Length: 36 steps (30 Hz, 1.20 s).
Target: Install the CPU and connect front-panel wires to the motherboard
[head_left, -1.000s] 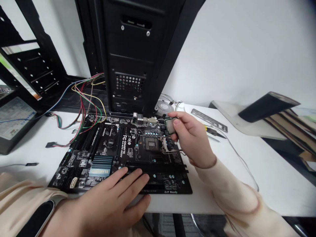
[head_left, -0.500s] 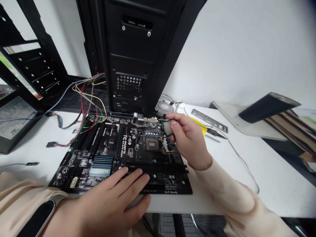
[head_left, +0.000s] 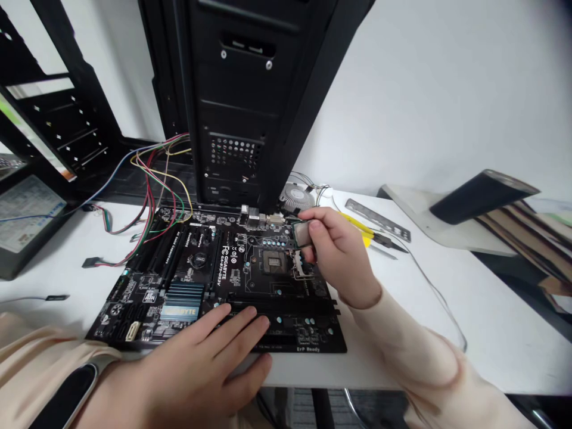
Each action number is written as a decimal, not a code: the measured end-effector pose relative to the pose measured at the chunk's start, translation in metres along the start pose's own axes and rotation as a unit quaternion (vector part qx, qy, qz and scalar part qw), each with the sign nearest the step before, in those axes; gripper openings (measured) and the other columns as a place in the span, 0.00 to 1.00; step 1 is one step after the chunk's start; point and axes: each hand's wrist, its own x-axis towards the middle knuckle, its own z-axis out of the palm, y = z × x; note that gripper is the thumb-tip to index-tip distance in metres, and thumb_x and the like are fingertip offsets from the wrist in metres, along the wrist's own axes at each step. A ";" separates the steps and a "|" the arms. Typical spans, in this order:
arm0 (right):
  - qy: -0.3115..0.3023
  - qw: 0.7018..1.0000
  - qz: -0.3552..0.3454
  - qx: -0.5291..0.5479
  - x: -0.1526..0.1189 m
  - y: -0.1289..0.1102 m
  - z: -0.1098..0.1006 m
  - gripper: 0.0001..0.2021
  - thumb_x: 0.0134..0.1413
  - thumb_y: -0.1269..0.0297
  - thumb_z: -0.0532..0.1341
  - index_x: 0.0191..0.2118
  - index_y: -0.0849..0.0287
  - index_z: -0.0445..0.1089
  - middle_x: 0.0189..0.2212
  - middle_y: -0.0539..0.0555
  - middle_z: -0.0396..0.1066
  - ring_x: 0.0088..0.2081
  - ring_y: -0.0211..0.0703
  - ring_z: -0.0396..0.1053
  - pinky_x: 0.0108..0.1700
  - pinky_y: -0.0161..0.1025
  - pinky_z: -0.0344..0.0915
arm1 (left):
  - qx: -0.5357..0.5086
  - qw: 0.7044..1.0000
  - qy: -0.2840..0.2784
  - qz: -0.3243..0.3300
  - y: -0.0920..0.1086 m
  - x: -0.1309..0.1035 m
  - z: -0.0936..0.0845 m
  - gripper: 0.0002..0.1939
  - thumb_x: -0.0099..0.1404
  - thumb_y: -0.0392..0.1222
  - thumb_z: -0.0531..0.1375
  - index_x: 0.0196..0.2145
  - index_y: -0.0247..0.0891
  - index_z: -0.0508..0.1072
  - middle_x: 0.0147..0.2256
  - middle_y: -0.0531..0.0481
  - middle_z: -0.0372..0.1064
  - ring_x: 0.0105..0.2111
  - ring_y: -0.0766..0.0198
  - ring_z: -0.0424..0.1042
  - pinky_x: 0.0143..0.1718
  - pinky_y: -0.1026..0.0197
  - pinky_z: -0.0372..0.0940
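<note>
A black motherboard (head_left: 263, 322) lies flat on the white table. Its CPU socket (head_left: 273, 262) is uncovered, with the metal load frame (head_left: 300, 262) swung up at its right side. Pinched between thumb and fingers of my right hand (head_left: 337, 253) is a CPU (head_left: 302, 234), a small square with a silver lid and green edge, held tilted above the board just behind and right of the socket. My left hand (head_left: 214, 357) rests open, fingers spread, over the board's near edge by the memory slots. The blue heatsink (head_left: 184, 301) sits just beyond its fingers.
A black computer case (head_left: 241, 107) stands behind the board, with coloured wires (head_left: 147, 179) trailing from it. At left is a power supply (head_left: 31, 208). Behind my right hand lie a CPU fan (head_left: 297, 195), yellow-handled pliers (head_left: 357, 225) and an I/O shield (head_left: 378, 219).
The CPU in my right hand has turned slightly and dipped a little toward the board. My left hand stays in place; the view has shifted slightly.
</note>
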 end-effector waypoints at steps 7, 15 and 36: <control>-0.004 0.997 -0.038 -0.074 0.002 0.002 -0.001 0.11 0.56 0.65 0.51 0.38 0.59 0.69 0.16 0.45 0.60 0.20 0.35 0.62 0.24 0.34 0.58 | -0.004 1.000 -0.012 -0.011 0.003 -0.004 0.003 0.17 0.64 0.50 0.56 0.49 0.48 0.69 0.55 0.48 0.66 0.54 0.54 0.62 0.57 0.49 0.42; -0.003 0.994 -0.036 -0.101 0.001 0.001 -0.001 0.10 0.56 0.66 0.53 0.38 0.57 0.71 0.21 0.50 0.68 0.29 0.42 0.69 0.30 0.39 0.63 | -0.002 1.000 -0.024 -0.004 0.003 -0.003 0.003 0.19 0.63 0.51 0.56 0.50 0.48 0.68 0.56 0.47 0.65 0.55 0.53 0.61 0.57 0.48 0.42; -0.063 0.989 0.108 0.081 0.002 -0.006 -0.002 0.13 0.51 0.60 0.57 0.36 0.63 0.72 0.18 0.48 0.67 0.15 0.34 0.66 0.16 0.30 0.62 | -0.008 1.000 -0.018 0.002 0.001 -0.003 0.005 0.18 0.62 0.51 0.58 0.49 0.47 0.69 0.54 0.47 0.67 0.54 0.53 0.62 0.57 0.48 0.40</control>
